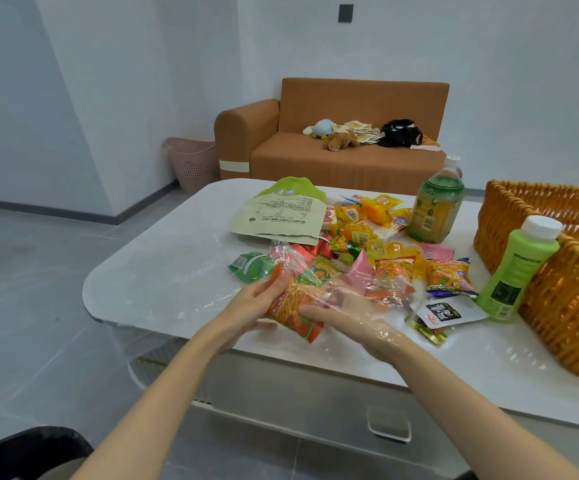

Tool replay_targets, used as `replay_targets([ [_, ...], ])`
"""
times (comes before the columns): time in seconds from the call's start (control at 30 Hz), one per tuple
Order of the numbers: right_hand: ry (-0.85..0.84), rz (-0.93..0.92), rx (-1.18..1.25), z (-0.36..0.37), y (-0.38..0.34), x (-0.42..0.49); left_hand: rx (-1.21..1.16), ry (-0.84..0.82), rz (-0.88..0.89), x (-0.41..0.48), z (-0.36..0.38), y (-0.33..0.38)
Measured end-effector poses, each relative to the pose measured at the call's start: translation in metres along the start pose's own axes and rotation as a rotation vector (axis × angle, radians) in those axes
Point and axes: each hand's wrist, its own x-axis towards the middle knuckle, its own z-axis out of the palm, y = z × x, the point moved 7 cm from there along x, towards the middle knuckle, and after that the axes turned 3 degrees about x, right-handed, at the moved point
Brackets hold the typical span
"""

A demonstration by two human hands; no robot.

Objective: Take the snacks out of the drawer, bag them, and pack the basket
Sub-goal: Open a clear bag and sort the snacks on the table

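White table (pixel 149 289) carries scattered snacks (pixel 393 271); orange sofa (pixel 333 161) stands behind.

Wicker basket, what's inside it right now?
Only bare woven wicker shows inside the wicker basket; nothing else visible. Its near wall hides much of the floor, and the frame edge cuts off its right side.

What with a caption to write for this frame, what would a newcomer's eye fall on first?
Front and centre, the left hand and right hand hold an orange snack packet, with a clear plastic bag draped over the right hand. Behind them a bright heap of snack packets lies on the white table. A big wicker basket stands at the right edge with a light green bottle leaning against it.
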Motion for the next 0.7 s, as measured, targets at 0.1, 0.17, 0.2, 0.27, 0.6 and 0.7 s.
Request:
replay_targets([
  [0.1, 0.029, -0.020, -0.060, 0.001, -0.003, 0.004, -0.054, 0.071, 0.006, 0.001, 0.000, 0.000],
  [0.17, 0.024, -0.025, -0.060, -0.001, -0.006, 0.005, -0.103, 0.126, 0.002, 0.001, -0.002, 0.000],
  [0.2, 0.008, -0.017, -0.055, -0.002, -0.007, 0.006, -0.121, 0.149, 0.004, 0.002, -0.004, 0.000],
  [0.27, -0.042, 0.011, -0.028, -0.002, -0.005, 0.008, -0.107, 0.157, 0.018, 0.004, -0.006, 0.001],
  [0.6, -0.096, 0.081, 0.016, 0.024, 0.009, 0.007, 0.028, 0.148, 0.012, 0.012, -0.013, 0.005],
  [0.7, -0.133, 0.117, 0.019, 0.024, 0.012, 0.008, 0.068, 0.216, 0.096, 0.010, -0.015, 0.012],
])
